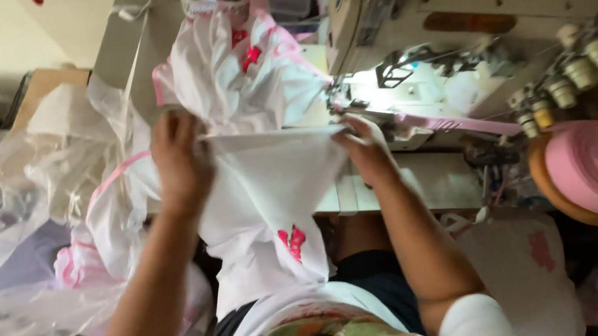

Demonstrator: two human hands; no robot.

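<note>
My left hand (178, 160) and right hand (361, 145) pinch the white fabric (263, 187) taut mid-frame; the clear plastic bag (12, 249) at left holds more.

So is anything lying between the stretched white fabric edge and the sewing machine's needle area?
Nothing visible blocks it. The left hand and right hand hold the white fabric taut, its right end already at the lit needle area of the sewing machine. Pink trim runs off rightward, beyond it.
</note>
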